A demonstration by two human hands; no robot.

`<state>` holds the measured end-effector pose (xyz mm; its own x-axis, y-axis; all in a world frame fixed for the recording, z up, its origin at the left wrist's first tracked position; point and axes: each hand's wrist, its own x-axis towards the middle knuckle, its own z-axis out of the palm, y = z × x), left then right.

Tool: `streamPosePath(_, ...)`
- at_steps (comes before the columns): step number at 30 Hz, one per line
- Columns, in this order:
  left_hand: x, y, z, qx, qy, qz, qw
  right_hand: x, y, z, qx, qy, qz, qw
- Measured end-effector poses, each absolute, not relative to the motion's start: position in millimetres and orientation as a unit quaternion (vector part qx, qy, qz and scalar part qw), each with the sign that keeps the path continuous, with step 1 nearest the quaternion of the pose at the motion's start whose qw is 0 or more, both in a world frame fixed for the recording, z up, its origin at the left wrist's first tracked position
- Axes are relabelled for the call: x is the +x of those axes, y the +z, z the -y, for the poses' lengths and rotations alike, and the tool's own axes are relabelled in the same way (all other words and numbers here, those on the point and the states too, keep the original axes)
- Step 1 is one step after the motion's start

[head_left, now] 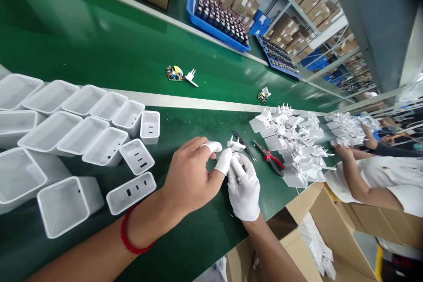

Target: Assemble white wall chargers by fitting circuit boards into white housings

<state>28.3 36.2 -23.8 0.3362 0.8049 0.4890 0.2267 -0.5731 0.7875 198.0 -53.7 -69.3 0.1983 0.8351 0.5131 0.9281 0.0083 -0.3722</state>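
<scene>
My left hand, bare but with white finger cots on thumb and forefinger and a red band at the wrist, pinches a small white plug part. My right hand, in a white glove, closes on the same part from below. Both hands meet over the green bench. Several empty white charger shells lie in rows to the left. A heap of white plug parts lies to the right of my hands.
Red-handled pliers and dark tweezers lie just right of my hands. Two circuit boards rest on the green conveyor. Blue trays stand beyond. A cardboard box sits below the bench; another person works at the right.
</scene>
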Motion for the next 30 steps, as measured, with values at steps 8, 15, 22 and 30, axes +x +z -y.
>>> streamPosePath(8, 28, -10, -35, 0.769, 0.484, -0.321, 0.266, 191, -21, 20, -0.576, 0.405, 0.243, 0.668)
streamPosePath(15, 22, -8, -41, 0.772, 0.468, -0.349, 0.251, 188, -25, 7, -0.518, 0.504, 0.147, 0.675)
streamPosePath(22, 14, 1, -47, 0.838, 0.281, -0.386, 0.265, 194, -25, -16, -0.603, 0.416, 0.295, 0.614)
streamPosePath(30, -27, 23, -56, 0.926, -0.027, -0.32, 0.197, 272, -40, -151, -0.714, 0.115, 0.436, 0.536)
